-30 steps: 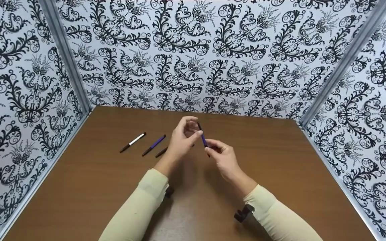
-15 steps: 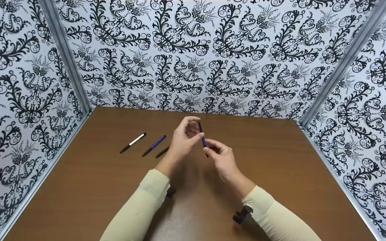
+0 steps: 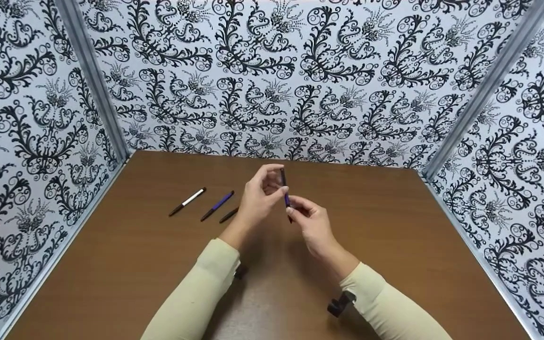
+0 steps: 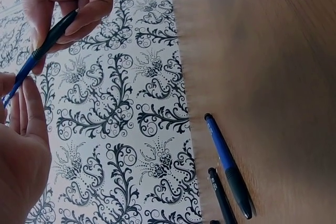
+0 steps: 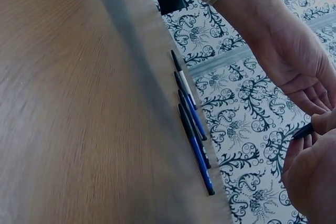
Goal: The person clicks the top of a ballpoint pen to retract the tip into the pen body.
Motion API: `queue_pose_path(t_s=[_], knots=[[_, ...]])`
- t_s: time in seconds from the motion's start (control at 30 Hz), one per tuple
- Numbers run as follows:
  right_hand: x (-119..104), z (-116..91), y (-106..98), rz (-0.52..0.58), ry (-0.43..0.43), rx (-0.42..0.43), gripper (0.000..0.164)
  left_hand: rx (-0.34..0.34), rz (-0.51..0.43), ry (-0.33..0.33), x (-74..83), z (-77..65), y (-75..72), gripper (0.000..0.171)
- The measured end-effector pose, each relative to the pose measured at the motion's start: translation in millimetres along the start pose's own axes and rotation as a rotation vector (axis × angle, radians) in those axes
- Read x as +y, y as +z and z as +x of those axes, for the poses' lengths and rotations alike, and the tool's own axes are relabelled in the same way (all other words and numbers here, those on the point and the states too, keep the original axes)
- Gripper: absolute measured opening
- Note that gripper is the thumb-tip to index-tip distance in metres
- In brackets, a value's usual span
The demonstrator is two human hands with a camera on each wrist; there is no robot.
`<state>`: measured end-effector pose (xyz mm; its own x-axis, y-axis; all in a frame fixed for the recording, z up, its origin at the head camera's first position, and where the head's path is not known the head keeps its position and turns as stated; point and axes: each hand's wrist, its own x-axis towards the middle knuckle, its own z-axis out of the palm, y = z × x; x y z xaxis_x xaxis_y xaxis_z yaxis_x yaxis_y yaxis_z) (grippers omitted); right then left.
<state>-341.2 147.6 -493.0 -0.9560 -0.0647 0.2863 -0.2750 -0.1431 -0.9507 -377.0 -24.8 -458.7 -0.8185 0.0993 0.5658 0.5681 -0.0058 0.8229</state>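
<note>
Both hands hold one blue ballpoint pen (image 3: 286, 200) with a black grip, raised above the table and nearly upright in the head view. My left hand (image 3: 255, 196) has its thumb on the blue barrel, fingers curved around the upper part. The right hand (image 3: 318, 229) pinches the lower part between thumb and fingers. In the left wrist view, the black grip (image 4: 55, 34) lies in the right fingers, while the left thumb and fingers hold the blue end. From the right wrist, only the dark tip (image 5: 303, 131) shows past the fingers.
Left of the hands lie a white pen (image 3: 187, 201), a blue pen (image 3: 217, 205) and a black pen (image 3: 228, 215), slanted side by side on the brown table (image 3: 111, 264). Another blue pen (image 5: 199, 156) shows in the right wrist view. Patterned panels (image 3: 272, 94) enclose the table's back and sides.
The held pen has tilted slightly more upright, its upper end shifting a little right and its lower end left. Both hands have barely moved; the pens on the table stay put.
</note>
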Motion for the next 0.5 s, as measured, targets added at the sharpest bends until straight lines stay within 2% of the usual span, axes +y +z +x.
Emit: queue_pose_path(t_s=[0.5], knots=[[-3.9, -0.6, 1.5, -0.032, 0.002, 0.007, 0.026, 0.020, 0.026, 0.031, 2.6, 0.3, 0.5, 0.049]])
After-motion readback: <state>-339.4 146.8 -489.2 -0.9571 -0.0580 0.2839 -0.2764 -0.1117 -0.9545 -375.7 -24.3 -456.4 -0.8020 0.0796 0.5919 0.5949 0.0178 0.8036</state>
